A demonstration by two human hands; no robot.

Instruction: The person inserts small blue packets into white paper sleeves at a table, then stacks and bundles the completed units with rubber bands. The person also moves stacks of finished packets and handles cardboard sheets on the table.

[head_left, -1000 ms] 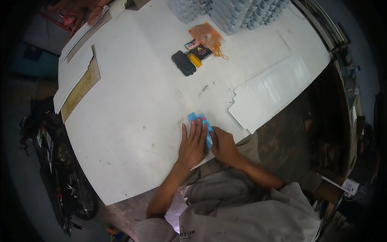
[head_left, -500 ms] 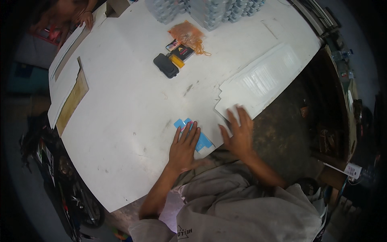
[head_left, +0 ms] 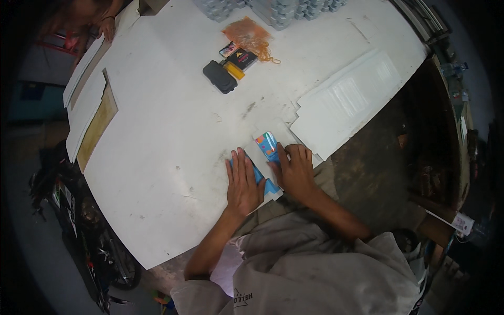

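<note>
My left hand [head_left: 243, 184] lies flat with its fingers stretched out over a blue piece of thin card [head_left: 270, 187], which rests near the table's front edge. Most of that piece is hidden under the palm. Just to the right, my right hand [head_left: 295, 170] has its fingers and thumb closed on a white card sheet with a colourful blue and orange printed panel [head_left: 266, 144]. Its far end shows beyond my fingertips, while the near end is covered by the hand. The two pieces lie close together; whether they are joined I cannot tell.
A pile of white sheets [head_left: 352, 97] lies at right. Farther back are a black case [head_left: 219, 77], a yellow lighter [head_left: 234, 70], a dark box [head_left: 242, 59] and an orange plastic bag [head_left: 247, 32]. Grey stacks [head_left: 273, 13] stand behind. Another person's hand [head_left: 107, 27] touches the far-left edge.
My right hand has come from the white pile to beside my left hand and closed on the printed sheet, which now shows there. The left hand stays flat on the blue card.
</note>
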